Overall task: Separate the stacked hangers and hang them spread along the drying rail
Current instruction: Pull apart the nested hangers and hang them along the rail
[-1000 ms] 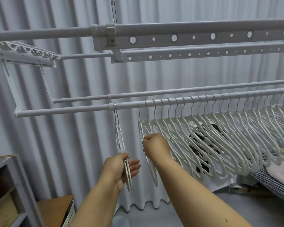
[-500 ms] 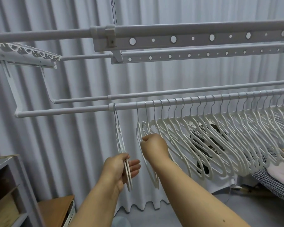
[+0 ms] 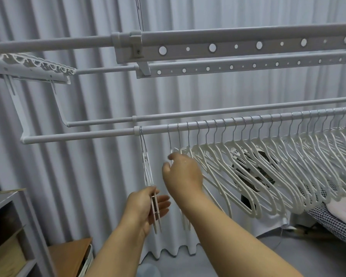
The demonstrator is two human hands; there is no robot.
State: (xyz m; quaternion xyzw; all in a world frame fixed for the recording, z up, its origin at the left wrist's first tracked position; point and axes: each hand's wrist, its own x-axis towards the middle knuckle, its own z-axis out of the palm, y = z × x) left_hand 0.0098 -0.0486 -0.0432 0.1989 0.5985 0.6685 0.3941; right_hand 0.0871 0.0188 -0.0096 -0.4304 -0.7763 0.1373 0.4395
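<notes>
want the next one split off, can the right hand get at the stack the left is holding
Probably yes. The right hand hovers open just right of the stacked hangers, with only open air between them; the left hand grips just their lower end, leaving the upper part bare.

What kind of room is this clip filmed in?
Probably a home laundry or drying corner. A ceiling-hung drying rack carries a rail lined with white hangers, grey curtains cover the wall behind, and a fan stands behind the hangers.
</notes>
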